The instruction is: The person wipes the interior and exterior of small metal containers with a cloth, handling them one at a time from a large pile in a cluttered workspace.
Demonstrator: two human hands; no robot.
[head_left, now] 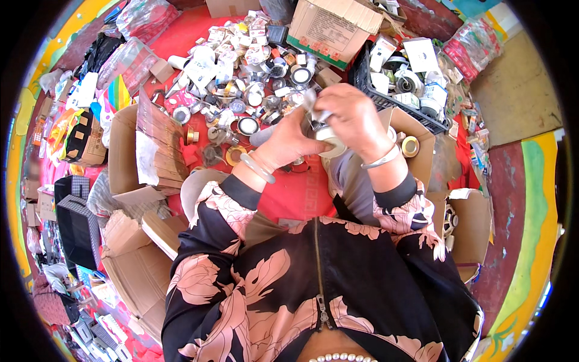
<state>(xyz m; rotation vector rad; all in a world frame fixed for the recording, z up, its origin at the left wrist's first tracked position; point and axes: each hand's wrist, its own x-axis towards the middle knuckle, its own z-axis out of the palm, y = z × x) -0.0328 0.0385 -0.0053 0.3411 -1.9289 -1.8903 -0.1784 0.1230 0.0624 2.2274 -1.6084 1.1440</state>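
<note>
My left hand (289,140) and my right hand (354,116) meet above the red floor cloth (295,193). Together they hold a small round white part with a dark centre (330,137). The left hand cups it from below and the left. The right hand's fingers close over its top, pinching a scrap of clear wrapping (315,107). Both wrists wear bangles. Just beyond the hands lies a heap of similar round metal and white parts (253,90), some in small white packets.
A brown carton (332,27) and a black crate of parts (401,81) stand at the back right. Opened cardboard boxes (145,151) sit at my left and right (467,226). Bags and packets line the left edge. My floral jacket fills the lower picture.
</note>
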